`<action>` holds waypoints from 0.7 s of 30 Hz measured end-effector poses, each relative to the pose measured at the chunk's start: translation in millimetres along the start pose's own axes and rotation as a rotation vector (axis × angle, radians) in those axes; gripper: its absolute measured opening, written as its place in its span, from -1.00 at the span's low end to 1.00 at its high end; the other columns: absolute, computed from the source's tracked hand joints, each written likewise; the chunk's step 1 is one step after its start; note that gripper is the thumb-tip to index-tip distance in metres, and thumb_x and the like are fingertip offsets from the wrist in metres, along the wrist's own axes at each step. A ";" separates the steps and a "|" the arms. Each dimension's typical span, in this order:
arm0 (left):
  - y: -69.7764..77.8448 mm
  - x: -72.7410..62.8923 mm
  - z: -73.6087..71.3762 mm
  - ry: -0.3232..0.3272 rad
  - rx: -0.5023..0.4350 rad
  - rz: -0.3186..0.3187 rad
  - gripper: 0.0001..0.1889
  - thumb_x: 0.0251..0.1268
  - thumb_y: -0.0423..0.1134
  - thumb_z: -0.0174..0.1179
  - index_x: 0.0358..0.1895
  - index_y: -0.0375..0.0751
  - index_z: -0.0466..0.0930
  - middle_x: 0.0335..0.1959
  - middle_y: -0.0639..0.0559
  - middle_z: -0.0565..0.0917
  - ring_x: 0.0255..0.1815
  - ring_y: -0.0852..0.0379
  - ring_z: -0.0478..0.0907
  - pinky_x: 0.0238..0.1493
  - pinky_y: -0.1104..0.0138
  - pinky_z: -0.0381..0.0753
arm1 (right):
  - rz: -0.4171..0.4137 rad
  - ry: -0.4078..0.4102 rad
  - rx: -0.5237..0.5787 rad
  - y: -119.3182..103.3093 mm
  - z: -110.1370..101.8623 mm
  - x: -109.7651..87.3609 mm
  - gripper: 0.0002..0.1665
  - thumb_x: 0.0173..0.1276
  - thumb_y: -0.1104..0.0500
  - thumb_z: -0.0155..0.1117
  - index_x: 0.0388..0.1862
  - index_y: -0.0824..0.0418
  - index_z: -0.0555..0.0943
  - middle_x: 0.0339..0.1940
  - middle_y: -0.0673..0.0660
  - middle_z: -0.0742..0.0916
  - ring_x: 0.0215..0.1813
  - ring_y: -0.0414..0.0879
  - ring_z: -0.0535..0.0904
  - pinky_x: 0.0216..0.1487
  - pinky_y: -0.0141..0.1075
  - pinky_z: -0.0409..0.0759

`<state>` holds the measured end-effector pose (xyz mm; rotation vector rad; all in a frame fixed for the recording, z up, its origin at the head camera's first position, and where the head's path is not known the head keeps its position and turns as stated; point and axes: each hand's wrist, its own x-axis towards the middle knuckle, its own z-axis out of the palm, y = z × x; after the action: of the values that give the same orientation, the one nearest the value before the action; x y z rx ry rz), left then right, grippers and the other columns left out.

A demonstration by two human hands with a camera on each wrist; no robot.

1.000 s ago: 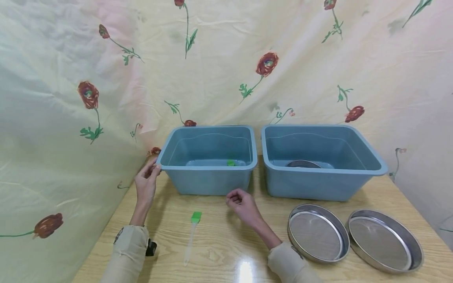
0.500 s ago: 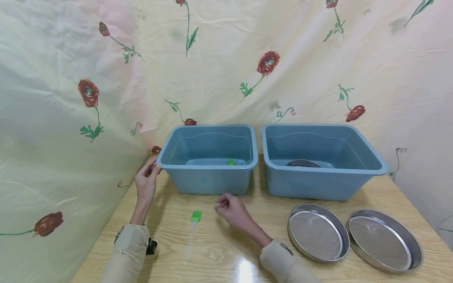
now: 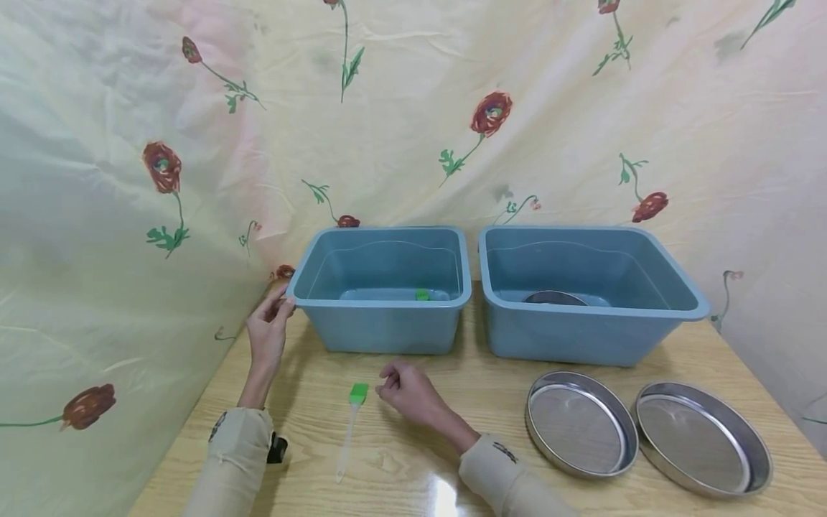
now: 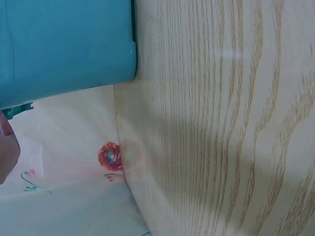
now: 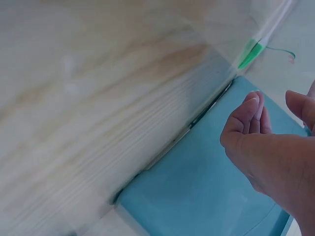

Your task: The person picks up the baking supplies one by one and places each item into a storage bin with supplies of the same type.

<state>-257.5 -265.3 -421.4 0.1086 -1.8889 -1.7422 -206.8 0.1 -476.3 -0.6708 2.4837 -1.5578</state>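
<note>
The left hand [image 3: 267, 327] holds the front left corner of the left blue tub [image 3: 381, 327] by its rim. In the left wrist view only a bit of this hand [image 4: 7, 152] shows, at the left edge beside the tub [image 4: 64, 49]. A pastry brush [image 3: 357, 395] with a green head and a clear handle lies on the table in front of this tub. Just right of its head hovers the right hand [image 3: 413, 393], fingers loosely curled and holding nothing. The right wrist view has this hand [image 5: 261, 137] in front of the tub, the green brush head [image 5: 251, 53] beyond its fingertips.
Inside the left tub lies another green piece [image 3: 422, 295]. A second blue tub [image 3: 581, 334], to the right, contains a round metal rim [image 3: 554, 298]. Two round metal sieves [image 3: 581, 427] rest on the wooden table at right. A flowered cloth [image 3: 388, 129] hangs behind.
The right hand has moved left and a little nearer the wearer, from the left tub's front right to beside the brush head. The left hand keeps its place on the rim.
</note>
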 end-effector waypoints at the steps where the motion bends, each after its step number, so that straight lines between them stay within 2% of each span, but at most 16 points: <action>1: -0.1 0.2 -0.2 0.000 0.000 -0.002 -0.64 0.51 -0.33 0.23 0.28 -0.35 0.63 -0.34 0.24 0.64 -0.24 0.28 0.56 -0.07 0.48 0.57 | 0.002 -0.007 -0.005 -0.7 1.2 0.2 -0.72 0.36 0.33 0.32 -0.03 0.51 0.61 -0.33 0.05 0.66 -0.32 -0.20 0.54 -0.26 -0.39 0.58; 5: -1.5 1.8 -0.9 -0.002 -0.002 -0.011 -0.64 0.51 -0.34 0.23 0.29 -0.35 0.62 -0.34 0.26 0.64 -0.24 0.29 0.56 -0.08 0.48 0.57 | -0.004 -0.026 -0.026 -2.8 6.7 1.1 -0.74 0.36 0.37 0.29 -0.02 0.51 0.60 -0.33 0.05 0.65 -0.33 -0.22 0.53 -0.28 -0.40 0.58; 10: -3.0 3.8 -1.4 -0.004 -0.010 -0.019 -0.63 0.51 -0.35 0.23 0.30 -0.36 0.61 -0.34 0.29 0.65 -0.25 0.30 0.57 -0.06 0.45 0.59 | 0.003 -0.043 -0.035 -5.5 13.1 1.3 -0.76 0.34 0.44 0.25 -0.03 0.51 0.60 -0.37 0.06 0.62 -0.44 -0.23 0.48 -0.38 -0.43 0.52; 16: -1.5 2.8 -1.2 -0.005 -0.005 -0.015 -0.64 0.51 -0.35 0.22 0.29 -0.35 0.62 -0.34 0.28 0.64 -0.25 0.30 0.56 -0.06 0.43 0.58 | 0.024 -0.065 -0.046 -6.6 16.8 2.7 -0.75 0.35 0.43 0.25 -0.02 0.52 0.60 -0.37 0.05 0.61 -0.50 -0.25 0.42 -0.42 -0.43 0.47; 19: 5.7 -0.4 -0.6 -0.014 0.002 -0.019 -0.63 0.52 -0.38 0.20 0.30 -0.40 0.60 -0.34 0.27 0.63 -0.25 0.30 0.55 -0.08 0.47 0.57 | 0.040 -0.070 -0.071 -5.7 18.8 4.5 -0.82 0.35 0.43 0.27 -0.09 0.48 0.61 -0.40 0.04 0.58 -0.49 -0.23 0.41 -0.41 -0.43 0.45; 21: 15.8 -5.0 0.3 -0.021 0.008 -0.020 -0.64 0.51 -0.41 0.19 0.29 -0.45 0.58 -0.33 0.24 0.64 -0.25 0.29 0.55 -0.09 0.48 0.57 | 0.058 -0.073 -0.083 -5.9 20.3 5.8 -0.85 0.35 0.43 0.28 -0.12 0.45 0.62 -0.42 0.04 0.57 -0.48 -0.22 0.41 -0.43 -0.43 0.42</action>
<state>-248.5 -260.5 -408.3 0.1136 -1.9162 -1.7555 -203.3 -21.3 -479.7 -0.6498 2.5025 -1.3913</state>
